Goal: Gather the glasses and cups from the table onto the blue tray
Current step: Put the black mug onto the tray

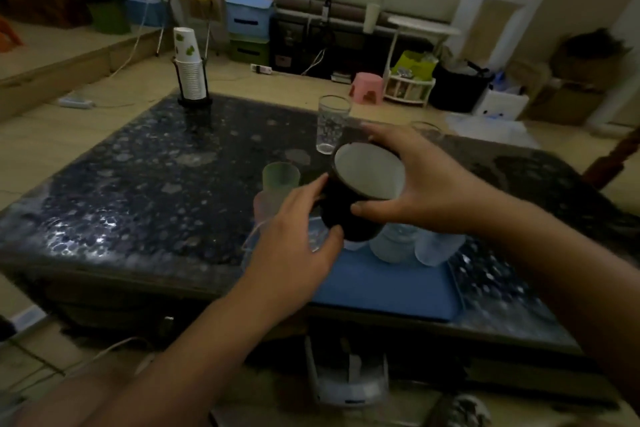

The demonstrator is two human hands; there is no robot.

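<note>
A black cup with a white inside [360, 184] is tilted toward me above the blue tray [384, 284]. My right hand [426, 180] grips it around the rim. My left hand [298, 239] touches its dark body from the left, fingers spread. On the tray's far part stand clear plastic cups [412, 246], partly hidden by the black cup. A frosted green cup [280, 177] stands just beyond my left hand. A tall clear glass [330, 125] stands farther back on the table, and another clear glass [427, 130] shows behind my right hand.
The dark speckled table [145, 191] carries a black holder with stacked paper cups [190, 76] at its far left. A pink stool [367, 87], boxes and cables lie on the floor beyond. A white device [349, 381] sits under the near edge.
</note>
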